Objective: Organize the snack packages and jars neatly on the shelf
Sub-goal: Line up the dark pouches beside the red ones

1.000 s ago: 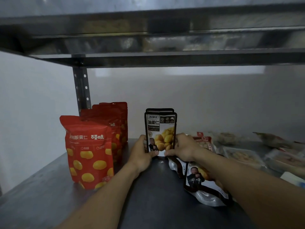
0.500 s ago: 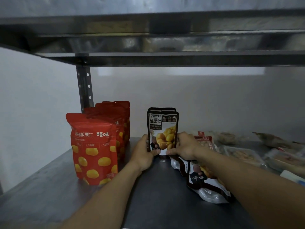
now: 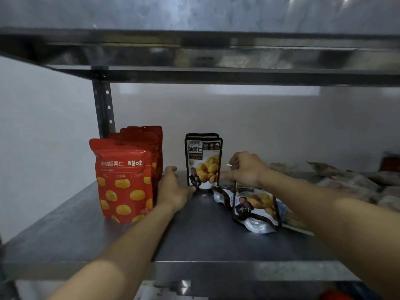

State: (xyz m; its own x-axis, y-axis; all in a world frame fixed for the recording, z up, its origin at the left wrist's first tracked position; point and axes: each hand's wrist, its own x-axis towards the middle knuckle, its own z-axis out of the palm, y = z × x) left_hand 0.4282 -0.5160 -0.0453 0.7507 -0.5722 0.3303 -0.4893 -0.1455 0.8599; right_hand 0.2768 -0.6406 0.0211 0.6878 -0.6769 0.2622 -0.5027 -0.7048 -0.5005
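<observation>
Two black chestnut pouches [image 3: 203,161] stand upright, one behind the other, at the middle of the metal shelf [image 3: 194,241]. My left hand [image 3: 173,189] touches the front pouch's lower left corner with its fingertips, thumb raised. My right hand [image 3: 244,167] hovers just right of the pouch with loosely curled fingers and holds nothing; its index finger points at the pouch's right edge. Two more black pouches [image 3: 255,208] lie flat under my right wrist. A row of red chestnut pouches [image 3: 125,180] stands at the left.
A loose heap of pale snack packages [image 3: 350,182] covers the shelf's right end. The upper shelf [image 3: 194,50] hangs low overhead, and a slotted post [image 3: 104,109] rises behind the red row. A white wall backs the shelf.
Both hands have let go of the standing black pouch. The left slid down to its base, the right lifted off to the right. The camera has pulled back.
</observation>
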